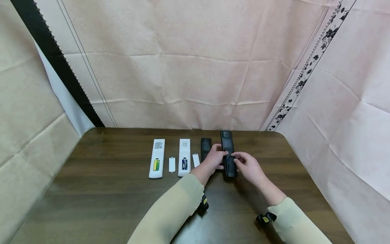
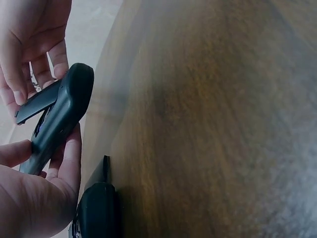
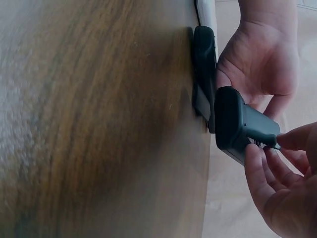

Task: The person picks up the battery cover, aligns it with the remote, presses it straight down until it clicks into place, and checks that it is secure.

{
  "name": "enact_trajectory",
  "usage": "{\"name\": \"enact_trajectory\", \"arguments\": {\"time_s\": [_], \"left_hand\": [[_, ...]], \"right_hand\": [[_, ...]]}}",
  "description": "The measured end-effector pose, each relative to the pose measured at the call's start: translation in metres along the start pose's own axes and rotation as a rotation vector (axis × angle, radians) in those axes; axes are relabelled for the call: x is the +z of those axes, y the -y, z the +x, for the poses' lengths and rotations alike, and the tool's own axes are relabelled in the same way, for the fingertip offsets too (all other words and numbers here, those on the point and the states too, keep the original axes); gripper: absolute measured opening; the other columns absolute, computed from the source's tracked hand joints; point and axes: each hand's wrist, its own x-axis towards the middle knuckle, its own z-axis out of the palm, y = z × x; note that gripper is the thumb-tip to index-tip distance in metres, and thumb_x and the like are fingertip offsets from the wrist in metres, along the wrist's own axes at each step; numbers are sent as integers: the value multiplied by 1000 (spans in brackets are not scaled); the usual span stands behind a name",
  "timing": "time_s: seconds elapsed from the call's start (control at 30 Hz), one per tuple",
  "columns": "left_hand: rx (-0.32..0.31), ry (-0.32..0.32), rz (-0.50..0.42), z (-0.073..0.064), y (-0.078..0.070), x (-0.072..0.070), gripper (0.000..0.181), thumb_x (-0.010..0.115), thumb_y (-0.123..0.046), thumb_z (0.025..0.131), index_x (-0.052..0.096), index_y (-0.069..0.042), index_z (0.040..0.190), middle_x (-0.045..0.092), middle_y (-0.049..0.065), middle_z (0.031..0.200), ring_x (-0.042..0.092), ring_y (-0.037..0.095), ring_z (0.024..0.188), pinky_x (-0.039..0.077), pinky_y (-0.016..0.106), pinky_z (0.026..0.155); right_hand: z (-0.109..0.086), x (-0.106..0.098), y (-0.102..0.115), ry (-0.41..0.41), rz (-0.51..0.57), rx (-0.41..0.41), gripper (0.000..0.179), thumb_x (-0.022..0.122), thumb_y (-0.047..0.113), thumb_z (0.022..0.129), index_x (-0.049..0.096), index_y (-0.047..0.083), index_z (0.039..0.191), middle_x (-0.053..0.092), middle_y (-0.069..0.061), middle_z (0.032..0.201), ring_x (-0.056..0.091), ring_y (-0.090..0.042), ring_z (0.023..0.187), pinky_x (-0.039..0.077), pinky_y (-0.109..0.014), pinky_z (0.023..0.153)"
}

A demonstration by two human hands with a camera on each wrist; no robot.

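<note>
My left hand [image 1: 214,157] grips a black remote control [image 1: 226,142], thumb on one side and fingers beneath. Held above the table, its back faces up. The right hand [image 1: 248,167] pinches the remote's black battery cover [image 2: 37,103] between thumb and fingers. In the left wrist view this cover slants away from the remote's back, one end still against it, with the battery compartment partly showing below. Beside my left hand a second black remote [image 1: 206,145] lies on the table, partly hidden by that hand in the head view.
Two white remotes lie face down to the left, the outer one [image 1: 154,149] with yellow-green batteries [image 1: 156,165], the inner one [image 1: 184,150] with dark batteries [image 1: 184,164]. White covers [image 1: 172,165] lie beside them. The brown table [image 1: 106,189] ends at a hanging pale cloth [image 1: 182,84].
</note>
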Motion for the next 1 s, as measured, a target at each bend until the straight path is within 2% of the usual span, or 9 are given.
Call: {"name": "enact_trajectory", "arguments": {"time_s": [0.27,0.57,1.0], "left_hand": [[2,8,2,-1,1,0,44,62,-25,98,46,-22,138,58,14,121,65,25,92,58,43,74],[16,13,21,-4,0,0,42,62,-24,98,47,-22,137,57,14,124,64,25,94,58,43,74],[24,23,29,-6,-1,2,41,62,-24,98,47,-22,136,58,14,122,64,25,95,57,45,74]], "right_hand": [[2,5,-4,-53,-74,-79,23,59,13,100,67,7,120,59,-13,105,60,-23,86,53,-31,68],[4,7,-6,-79,-122,-107,20,62,9,97,69,7,115,57,-10,97,55,-23,85,48,-35,72],[6,8,-8,-102,-137,-106,17,66,9,94,70,7,110,56,-8,94,54,-22,84,46,-34,72]]}}
